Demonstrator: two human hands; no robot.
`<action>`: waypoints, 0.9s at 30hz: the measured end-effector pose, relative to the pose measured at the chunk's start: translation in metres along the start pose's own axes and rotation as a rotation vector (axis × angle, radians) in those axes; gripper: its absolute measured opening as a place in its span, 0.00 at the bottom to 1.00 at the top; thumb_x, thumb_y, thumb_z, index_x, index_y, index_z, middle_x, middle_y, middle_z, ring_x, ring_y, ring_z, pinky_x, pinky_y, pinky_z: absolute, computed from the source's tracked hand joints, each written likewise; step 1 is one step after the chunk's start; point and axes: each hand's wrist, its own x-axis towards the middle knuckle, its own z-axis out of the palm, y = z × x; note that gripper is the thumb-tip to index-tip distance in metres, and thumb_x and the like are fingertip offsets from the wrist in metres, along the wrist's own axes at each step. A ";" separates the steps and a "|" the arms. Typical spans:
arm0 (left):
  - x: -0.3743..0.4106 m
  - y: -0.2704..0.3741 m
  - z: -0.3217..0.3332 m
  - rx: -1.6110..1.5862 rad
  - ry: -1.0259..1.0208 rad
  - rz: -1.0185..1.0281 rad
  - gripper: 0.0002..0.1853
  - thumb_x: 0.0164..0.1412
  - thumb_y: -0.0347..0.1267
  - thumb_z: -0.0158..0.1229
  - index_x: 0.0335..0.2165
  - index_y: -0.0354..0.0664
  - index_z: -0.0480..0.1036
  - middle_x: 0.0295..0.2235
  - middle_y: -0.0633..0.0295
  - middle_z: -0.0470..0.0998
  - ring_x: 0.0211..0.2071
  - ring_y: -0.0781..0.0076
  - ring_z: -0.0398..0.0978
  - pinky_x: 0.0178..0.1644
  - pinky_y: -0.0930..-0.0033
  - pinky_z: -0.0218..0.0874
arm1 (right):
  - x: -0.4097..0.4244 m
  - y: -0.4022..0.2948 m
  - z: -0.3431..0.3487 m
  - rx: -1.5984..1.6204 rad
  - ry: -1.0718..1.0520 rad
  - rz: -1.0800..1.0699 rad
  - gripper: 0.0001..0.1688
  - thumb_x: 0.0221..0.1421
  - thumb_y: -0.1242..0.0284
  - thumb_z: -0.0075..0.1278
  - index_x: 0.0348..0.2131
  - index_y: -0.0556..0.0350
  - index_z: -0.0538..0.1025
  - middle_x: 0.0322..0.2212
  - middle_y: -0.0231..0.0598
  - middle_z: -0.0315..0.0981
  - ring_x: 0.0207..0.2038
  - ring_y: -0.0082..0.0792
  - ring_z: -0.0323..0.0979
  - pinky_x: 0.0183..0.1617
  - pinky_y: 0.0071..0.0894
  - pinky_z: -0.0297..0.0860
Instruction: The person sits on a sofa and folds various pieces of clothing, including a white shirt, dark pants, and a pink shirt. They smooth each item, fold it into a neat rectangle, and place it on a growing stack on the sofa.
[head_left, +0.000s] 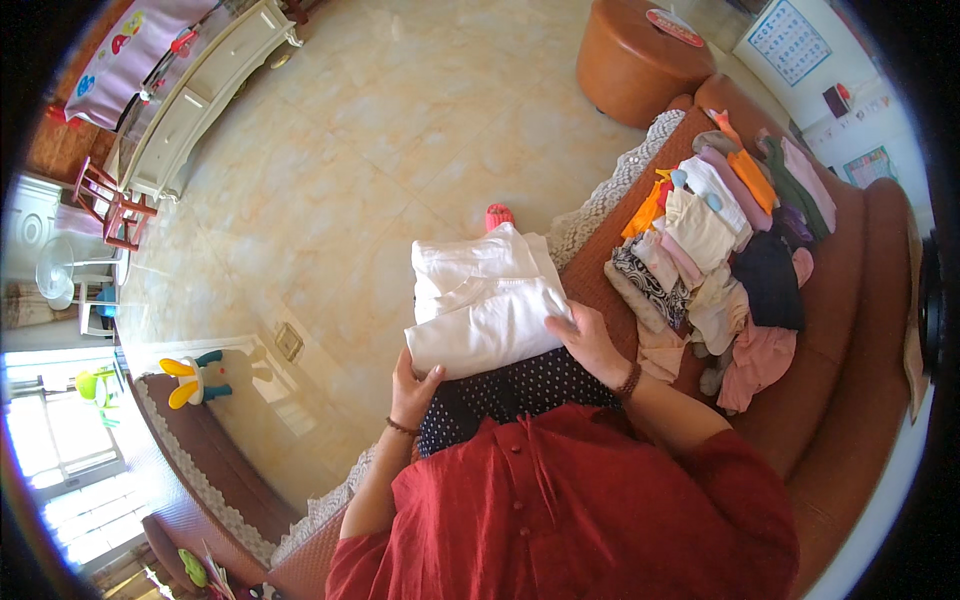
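Observation:
A white garment (487, 322), partly folded, lies across my lap over dark polka-dot trousers (517, 390). Its neckline edge shows along the middle, with more white cloth reaching beyond it towards my knees. My left hand (415, 388) grips the near left corner, thumb on top. At the right end, my right hand (592, 341) pinches the cloth between thumb and fingers. The fingers under the fabric are hidden on both sides. Beaded bracelets circle both wrists.
To my right, a heap of clothes (705, 217) covers part of the brown sofa (840, 300), whose front edge has lace trim (615, 180). A round brown ottoman (637, 67) stands beyond. On the tiled floor (337, 150) at left is a rabbit-eared toy (193, 381).

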 end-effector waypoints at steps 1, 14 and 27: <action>0.003 0.009 0.008 0.035 0.086 0.005 0.18 0.56 0.31 0.54 0.43 0.31 0.65 0.36 0.54 0.74 0.37 0.69 0.71 0.41 0.69 0.62 | 0.002 -0.003 0.005 -0.005 0.067 -0.025 0.13 0.56 0.69 0.48 0.28 0.64 0.70 0.16 0.44 0.64 0.20 0.20 0.60 0.24 0.29 0.61; 0.024 0.029 0.019 0.509 0.264 -0.269 0.19 0.53 0.30 0.54 0.44 0.40 0.60 0.24 0.45 0.72 0.24 0.50 0.71 0.31 0.53 0.60 | 0.006 0.022 -0.001 -0.349 0.151 -0.135 0.08 0.55 0.72 0.45 0.32 0.57 0.64 0.17 0.53 0.68 0.22 0.56 0.69 0.24 0.51 0.62; 0.056 0.011 -0.027 0.996 -0.466 0.638 0.29 0.46 0.26 0.55 0.50 0.47 0.63 0.54 0.61 0.63 0.55 0.59 0.60 0.54 0.43 0.52 | 0.046 0.022 -0.034 -0.534 -0.402 -0.838 0.23 0.47 0.74 0.45 0.46 0.45 0.69 0.51 0.37 0.62 0.54 0.46 0.59 0.57 0.42 0.56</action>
